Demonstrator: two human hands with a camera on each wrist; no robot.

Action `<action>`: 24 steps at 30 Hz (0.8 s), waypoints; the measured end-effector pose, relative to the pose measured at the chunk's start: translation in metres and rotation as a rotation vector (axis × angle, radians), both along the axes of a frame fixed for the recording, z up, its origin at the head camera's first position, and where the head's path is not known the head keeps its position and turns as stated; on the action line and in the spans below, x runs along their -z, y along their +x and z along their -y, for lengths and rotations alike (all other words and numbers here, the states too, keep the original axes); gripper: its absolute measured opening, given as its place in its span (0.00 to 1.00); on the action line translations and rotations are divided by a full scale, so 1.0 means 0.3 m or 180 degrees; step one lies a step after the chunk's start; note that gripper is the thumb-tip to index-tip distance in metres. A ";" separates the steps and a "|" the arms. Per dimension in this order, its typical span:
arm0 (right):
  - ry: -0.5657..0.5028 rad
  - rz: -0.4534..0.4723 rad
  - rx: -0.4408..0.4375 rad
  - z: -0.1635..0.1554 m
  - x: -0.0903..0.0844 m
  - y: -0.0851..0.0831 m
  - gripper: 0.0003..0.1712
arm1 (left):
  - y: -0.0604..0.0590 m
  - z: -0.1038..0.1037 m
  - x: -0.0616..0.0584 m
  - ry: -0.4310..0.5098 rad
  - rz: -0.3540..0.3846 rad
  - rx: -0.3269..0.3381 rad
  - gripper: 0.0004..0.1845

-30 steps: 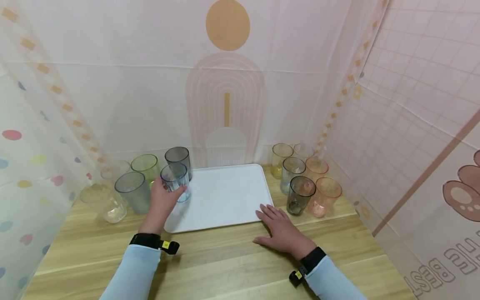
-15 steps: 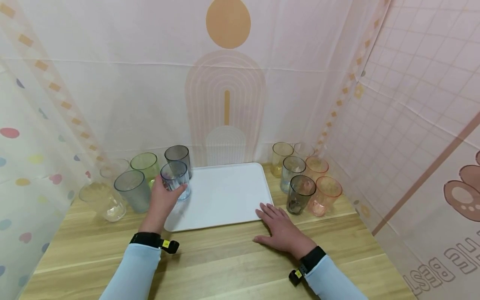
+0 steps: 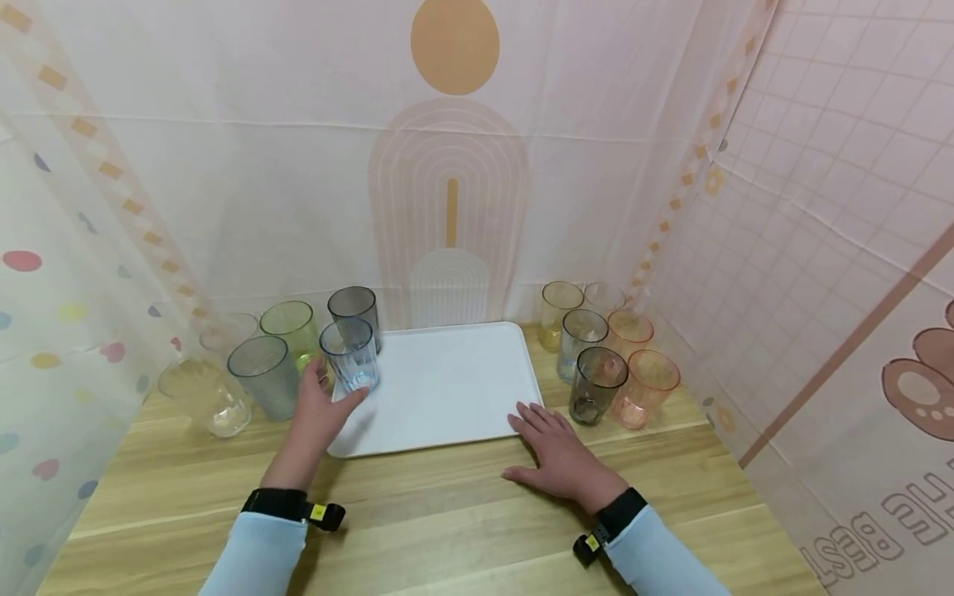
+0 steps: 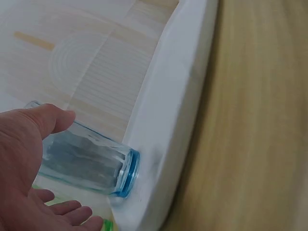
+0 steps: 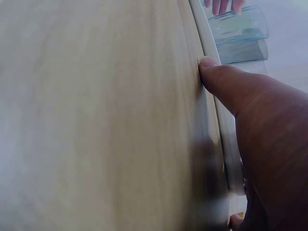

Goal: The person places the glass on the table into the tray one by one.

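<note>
A light-blue drinking glass (image 3: 350, 352) stands upright on the left end of a white tray (image 3: 455, 381). Just at its near side is my left hand (image 3: 319, 407), thumb and fingers spread with the glass beyond them. In the left wrist view the thumb overlaps the glass (image 4: 86, 159), while the other fingers (image 4: 72, 211) hang loosely apart from it. My right hand (image 3: 562, 455) lies flat with straight fingers at the tray's front right corner, fingertips on the rim and thumb over the wooden table.
Left of the tray stand grey-blue (image 3: 264, 377), green (image 3: 289, 327) and clear glasses; a dark grey glass (image 3: 354, 310) is behind the blue one. Several coloured glasses cluster to the right, including a smoky one (image 3: 599, 385) and an orange one (image 3: 647, 389). A printed curtain (image 3: 298, 165) hangs behind the table.
My left hand's fingers have loosened from the blue glass and drawn back slightly toward the front left; the glass stays on the tray. The right hand has not moved.
</note>
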State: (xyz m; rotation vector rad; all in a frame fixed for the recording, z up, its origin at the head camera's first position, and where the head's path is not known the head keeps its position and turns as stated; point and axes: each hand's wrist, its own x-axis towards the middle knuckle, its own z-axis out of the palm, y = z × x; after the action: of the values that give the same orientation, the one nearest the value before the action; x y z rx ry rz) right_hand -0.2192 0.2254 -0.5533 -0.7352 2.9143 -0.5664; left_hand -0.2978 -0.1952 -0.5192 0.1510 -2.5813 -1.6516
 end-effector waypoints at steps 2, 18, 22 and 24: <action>0.0004 -0.0006 0.0002 -0.001 0.000 0.000 0.54 | 0.028 0.011 0.001 -0.0065 -0.0003 0.0018 0.60; -0.0019 -0.0047 -0.0029 0.001 0.001 0.001 0.53 | 0.276 0.320 0.034 -0.0371 -0.0331 -0.0834 0.21; -0.0006 -0.0046 -0.0027 0.000 0.000 0.000 0.53 | 0.279 0.399 0.034 -0.0115 -0.0347 -0.1578 0.18; -0.0006 -0.0041 -0.0029 -0.001 0.000 0.001 0.53 | 0.267 0.435 0.037 -0.0003 -0.0296 -0.1797 0.24</action>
State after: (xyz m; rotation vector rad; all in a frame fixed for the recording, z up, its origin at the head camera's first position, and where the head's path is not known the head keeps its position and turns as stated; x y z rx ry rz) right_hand -0.2189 0.2256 -0.5535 -0.7548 2.9211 -0.5659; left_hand -0.2178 -0.3256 -0.5303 0.7083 -2.1849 -1.4015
